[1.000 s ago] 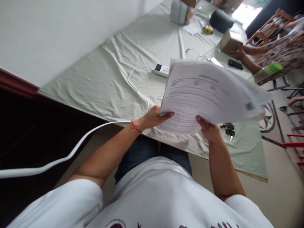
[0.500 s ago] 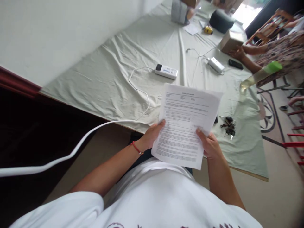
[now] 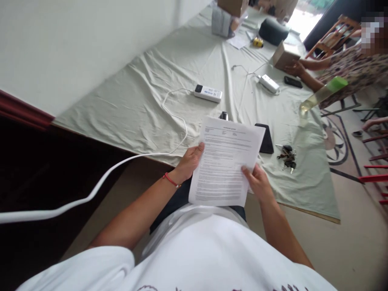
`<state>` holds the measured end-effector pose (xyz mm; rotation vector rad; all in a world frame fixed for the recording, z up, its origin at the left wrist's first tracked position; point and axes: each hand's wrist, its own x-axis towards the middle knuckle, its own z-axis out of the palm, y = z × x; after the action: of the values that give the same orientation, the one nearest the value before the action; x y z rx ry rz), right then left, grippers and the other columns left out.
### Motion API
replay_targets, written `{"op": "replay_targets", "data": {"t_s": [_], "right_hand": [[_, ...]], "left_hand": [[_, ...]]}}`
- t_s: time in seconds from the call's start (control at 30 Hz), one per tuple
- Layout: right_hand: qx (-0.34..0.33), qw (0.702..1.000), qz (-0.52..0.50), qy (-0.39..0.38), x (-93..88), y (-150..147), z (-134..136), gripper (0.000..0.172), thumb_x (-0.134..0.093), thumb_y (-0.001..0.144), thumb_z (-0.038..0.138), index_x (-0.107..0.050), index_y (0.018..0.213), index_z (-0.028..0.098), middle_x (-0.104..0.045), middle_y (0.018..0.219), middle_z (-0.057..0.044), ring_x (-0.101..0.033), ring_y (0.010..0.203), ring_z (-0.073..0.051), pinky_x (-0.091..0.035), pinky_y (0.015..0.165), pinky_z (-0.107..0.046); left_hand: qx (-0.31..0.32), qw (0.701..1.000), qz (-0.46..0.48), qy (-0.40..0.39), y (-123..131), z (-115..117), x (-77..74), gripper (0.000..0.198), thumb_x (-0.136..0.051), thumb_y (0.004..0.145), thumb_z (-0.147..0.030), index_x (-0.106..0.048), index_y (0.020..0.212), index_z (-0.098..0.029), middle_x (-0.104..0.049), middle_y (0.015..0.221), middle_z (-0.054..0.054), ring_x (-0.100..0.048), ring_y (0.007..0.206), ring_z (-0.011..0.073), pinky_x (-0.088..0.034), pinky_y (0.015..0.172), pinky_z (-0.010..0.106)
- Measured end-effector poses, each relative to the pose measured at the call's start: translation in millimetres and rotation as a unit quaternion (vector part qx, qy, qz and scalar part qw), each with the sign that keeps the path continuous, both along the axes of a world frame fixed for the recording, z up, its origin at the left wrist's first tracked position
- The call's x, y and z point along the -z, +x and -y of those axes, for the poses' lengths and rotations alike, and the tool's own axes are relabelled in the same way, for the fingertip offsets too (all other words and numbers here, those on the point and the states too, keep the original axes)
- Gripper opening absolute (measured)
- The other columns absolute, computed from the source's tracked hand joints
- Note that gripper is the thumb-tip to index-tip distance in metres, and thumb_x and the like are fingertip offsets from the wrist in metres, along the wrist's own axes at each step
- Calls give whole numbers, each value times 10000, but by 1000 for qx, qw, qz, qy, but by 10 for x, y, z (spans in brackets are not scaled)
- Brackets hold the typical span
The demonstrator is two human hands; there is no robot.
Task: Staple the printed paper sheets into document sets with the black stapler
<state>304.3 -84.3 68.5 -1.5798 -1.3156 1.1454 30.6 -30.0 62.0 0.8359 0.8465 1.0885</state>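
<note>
A stack of printed paper sheets [image 3: 226,161] is held upright over my lap at the table's near edge. My left hand [image 3: 189,161] grips its left edge, thumb on the front. A red string bracelet circles that wrist. My right hand [image 3: 257,182] grips the lower right edge, thumb on the page. Both hands are closed on the sheets.
The table wears a pale green cloth [image 3: 136,101]. On it lie a white power strip [image 3: 207,93] with its cable, a white charger [image 3: 269,83], a black tablet [image 3: 266,138], keys [image 3: 286,156], a bottle [image 3: 321,95]. Another person's hand [image 3: 292,68] rests by a cardboard box [image 3: 283,55].
The sheets have come down from a raised, fanned position toward my lap and now stand still in both hands. The tablet behind them has come into view.
</note>
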Motion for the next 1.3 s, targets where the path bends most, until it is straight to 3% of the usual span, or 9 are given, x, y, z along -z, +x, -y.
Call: {"op": "replay_targets", "data": {"t_s": [0.07,0.13,0.23,0.3,0.43,0.67,0.9,1.17,1.3], "right_hand": [[70,976,154,139,-50,82,-178,745,-750,897,596,-586,1525,230,-763,1336,-171,-757,1121,-347,-652,941,-569],[101,912,291,272,-160,112,-391,719,-699,942,498,-529,1572,197,-682,1468,-211,-689,1274,-372,-597,1050,-612],[15,850,395,349,-375,-18,-710,434,-510,1067,362,-648,1450,215,-698,1468,-173,-630,1371,-340,-495,1199,-593],[-44,837,421,347,-479,-192,-892,439,-441,1098,330,-652,1460,202,-693,1486,-167,-616,1384,-325,-489,1212,-550],[-117,838,439,301,-495,-491,-1121,446,-404,1115,333,-666,1447,191,-723,1441,-166,-597,1403,-338,-490,1187,-561],[-126,852,446,245,-347,-518,-1201,455,-355,1127,331,-702,1368,162,-797,1209,-171,-701,1131,-321,-543,1063,-538],[-109,856,407,300,-342,-558,-1224,420,-446,1098,292,-685,1442,250,-753,1394,-111,-621,1369,-316,-496,1169,-549],[-160,896,308,277,-434,-576,-1274,388,-443,1107,326,-754,1315,218,-807,1134,-104,-723,1077,-258,-597,999,-442],[-149,893,306,294,-426,-585,-1268,411,-432,1107,320,-723,1372,201,-801,1228,-125,-706,1167,-271,-563,1067,-462]], "left_hand": [[-5,999,-48,17,22,-13,21,750,-733,853,-817,-814,1053,-99,-826,1002,153,-779,995,316,-604,897,409],[2,995,-94,36,43,-33,41,758,-684,871,-841,-813,1031,-111,-824,989,133,-769,946,289,-589,849,376],[34,990,-127,54,80,-59,54,735,-633,913,-834,-808,1028,-129,-819,970,105,-749,906,256,-571,832,346],[58,988,-130,54,109,-62,54,716,-622,927,-824,-804,1019,-138,-812,953,93,-740,888,244,-567,824,334],[83,991,-102,34,151,-38,76,692,-631,922,-823,-787,960,-149,-782,879,80,-716,837,232,-567,767,331],[46,991,-125,7,195,-29,133,677,-634,913,-832,-731,892,-162,-732,800,55,-676,783,216,-552,717,325],[56,996,-72,-15,225,-39,66,612,-703,906,-776,-759,1037,-181,-793,922,45,-720,859,217,-568,793,309],[74,996,12,-51,235,-164,21,636,-798,863,-717,-756,1135,-144,-811,1043,103,-754,967,264,-594,867,370],[81,995,2,-63,259,-181,43,634,-785,865,-731,-784,1073,-132,-812,997,110,-757,934,271,-587,824,368]]}}
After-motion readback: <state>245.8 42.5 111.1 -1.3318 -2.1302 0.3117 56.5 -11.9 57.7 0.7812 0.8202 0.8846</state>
